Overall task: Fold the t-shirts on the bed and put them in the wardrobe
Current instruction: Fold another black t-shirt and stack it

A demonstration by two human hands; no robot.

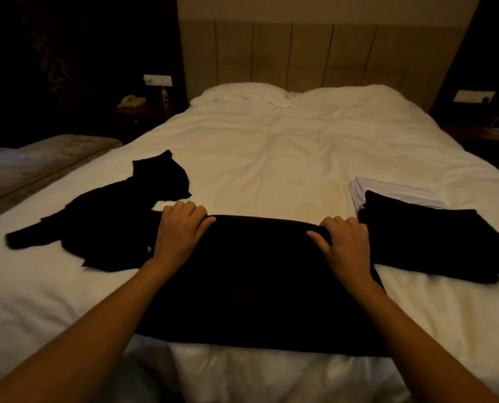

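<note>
Black t-shirt [260, 274] on bed [271, 158] | left hand [181, 228], right hand [345, 242] grip far edge

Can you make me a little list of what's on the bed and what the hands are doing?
bed: white sheets, pillow at the top
middle: black t-shirt lying flat
left hand: grips its far edge
right hand: grips the same edge
left side: crumpled black t-shirt, unfolded
right side: folded black t-shirt, overlapping a folded white t-shirt
</note>
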